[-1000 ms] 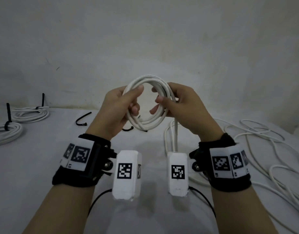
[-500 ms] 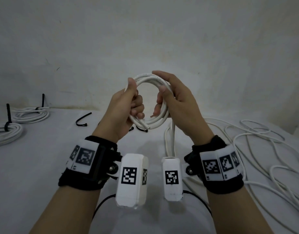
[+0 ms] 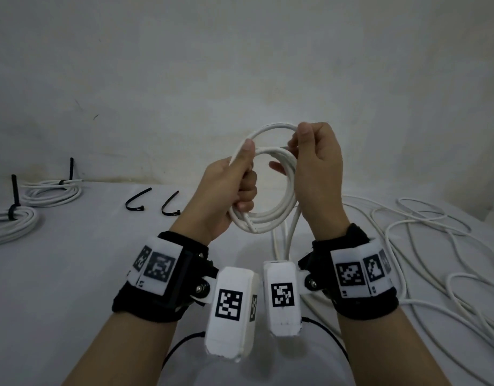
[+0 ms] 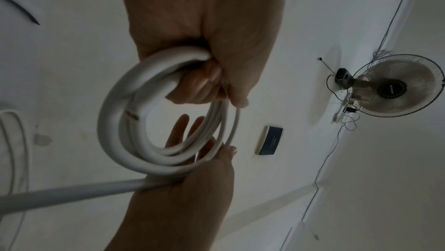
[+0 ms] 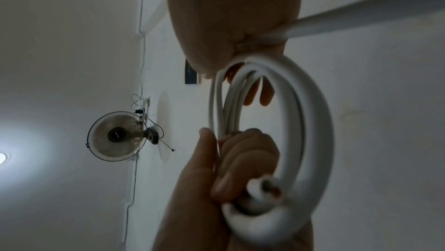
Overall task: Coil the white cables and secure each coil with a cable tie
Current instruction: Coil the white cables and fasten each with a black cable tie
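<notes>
I hold a white cable coil (image 3: pixel 271 215) (image 4: pixel 125 114) (image 5: pixel 310 122) upright in the air above the table. My left hand (image 3: pixel 234 188) (image 4: pixel 211 76) grips the coil's left side, thumb up along the strands. My right hand (image 3: pixel 312 162) (image 5: pixel 231 53) pinches the newest turn of cable at the coil's top right, with the other fingers behind the bundle. The free run of cable (image 3: pixel 293 232) hangs from under the right hand down to the table. A cut cable end (image 5: pixel 267 188) sticks out by the left fingers. Two black cable ties (image 3: pixel 137 201) lie at mid left.
Two tied white coils (image 3: pixel 14 221) lie at the far left, each with a black tie sticking up. Loose white cable (image 3: pixel 424 235) sprawls over the right side of the white table (image 3: pixel 73 274). A wall (image 3: pixel 240 65) stands close behind. Wrist views show a wall fan (image 4: pixel 395 87).
The right hand has risen from the coil's right side to its top, laying another turn onto it. Both hands and the coil have shifted slightly rightward. The two loose ties are uncovered.
</notes>
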Demonstrator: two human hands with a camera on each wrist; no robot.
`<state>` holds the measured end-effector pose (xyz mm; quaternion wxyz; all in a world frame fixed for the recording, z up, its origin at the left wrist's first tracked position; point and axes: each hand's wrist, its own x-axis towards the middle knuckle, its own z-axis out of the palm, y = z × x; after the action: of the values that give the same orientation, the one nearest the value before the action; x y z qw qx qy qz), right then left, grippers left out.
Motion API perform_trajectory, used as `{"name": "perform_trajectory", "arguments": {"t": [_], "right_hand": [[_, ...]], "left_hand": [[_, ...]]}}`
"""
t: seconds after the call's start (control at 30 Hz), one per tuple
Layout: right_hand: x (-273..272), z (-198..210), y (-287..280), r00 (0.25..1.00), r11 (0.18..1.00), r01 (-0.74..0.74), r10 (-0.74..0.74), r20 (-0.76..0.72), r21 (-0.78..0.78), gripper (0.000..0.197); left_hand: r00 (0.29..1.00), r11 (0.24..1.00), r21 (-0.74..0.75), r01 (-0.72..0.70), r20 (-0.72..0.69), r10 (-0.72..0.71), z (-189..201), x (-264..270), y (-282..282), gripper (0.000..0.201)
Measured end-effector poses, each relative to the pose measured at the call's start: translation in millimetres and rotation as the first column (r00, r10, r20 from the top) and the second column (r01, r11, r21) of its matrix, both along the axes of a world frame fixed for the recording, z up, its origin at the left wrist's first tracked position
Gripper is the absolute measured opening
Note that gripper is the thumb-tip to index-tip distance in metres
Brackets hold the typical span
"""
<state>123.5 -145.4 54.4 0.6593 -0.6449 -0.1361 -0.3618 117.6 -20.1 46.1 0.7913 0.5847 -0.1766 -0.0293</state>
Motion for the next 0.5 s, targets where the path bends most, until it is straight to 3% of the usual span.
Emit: {"name": "perform_trajectory", "arguments": {"t": [0.17, 0.33, 0.5], "right_hand": [[2, 2, -13, 0.998, 0.981, 0.062, -0.061, -0.016, 0.182, 0.024], [1, -1, -5, 0.998, 0.996, 0.062, -0.062, -0.005, 0.068, 0.022], [-1, -5, 2, 0.998, 0.984, 0.055, -0.060, -0.027, -0.168, 0.027]], "left_hand": [[0.998, 0.996, 0.059, 0.060, -0.003, -0.060, -5, -4, -11, 0.037], [0.991, 0.951, -0.287, -0.113, -0.101, 0.087, 3, 1, -5, 0.040], [0.972, 0.893, -0.384, -0.235, -0.120, 0.204, 7, 5, 11, 0.044]]}}
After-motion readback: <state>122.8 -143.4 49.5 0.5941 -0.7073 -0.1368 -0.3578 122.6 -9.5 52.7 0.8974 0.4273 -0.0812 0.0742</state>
